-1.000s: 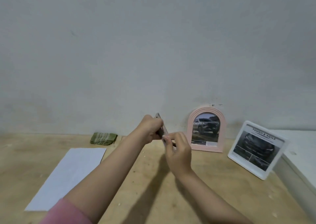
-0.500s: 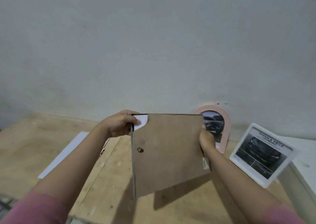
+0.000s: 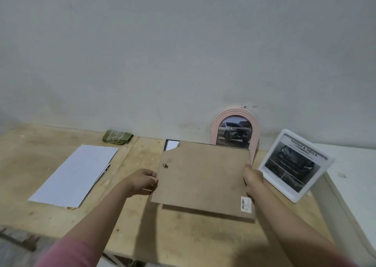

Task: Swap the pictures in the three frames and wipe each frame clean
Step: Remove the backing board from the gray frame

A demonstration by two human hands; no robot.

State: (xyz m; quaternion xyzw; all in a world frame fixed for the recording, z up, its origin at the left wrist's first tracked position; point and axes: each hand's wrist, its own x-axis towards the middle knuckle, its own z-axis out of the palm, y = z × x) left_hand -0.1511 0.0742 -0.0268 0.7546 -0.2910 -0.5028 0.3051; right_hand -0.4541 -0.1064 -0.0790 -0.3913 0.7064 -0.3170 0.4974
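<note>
I hold a rectangular frame (image 3: 203,177) face down, its brown backing board toward me, just above the wooden table (image 3: 183,236). My left hand (image 3: 142,182) grips its left edge and my right hand (image 3: 253,182) grips its right edge. White paper shows through a broken top-left corner of the backing. A pink arched frame (image 3: 215,124) with a car picture stands against the wall behind it. To the right a white square frame (image 3: 270,161) with a dark car picture leans tilted. A folded green cloth (image 3: 117,137) lies near the wall.
White paper sheets (image 3: 75,173) lie flat on the left of the table, with a printed sheet peeking out beneath. A white surface (image 3: 354,177) adjoins the table on the right. The table's front edge runs along the lower left.
The frame went from edge-on at arm's length to back-side-up, then came down lower and flatter near the table. My left hand slid from its top corner to its left edge.
</note>
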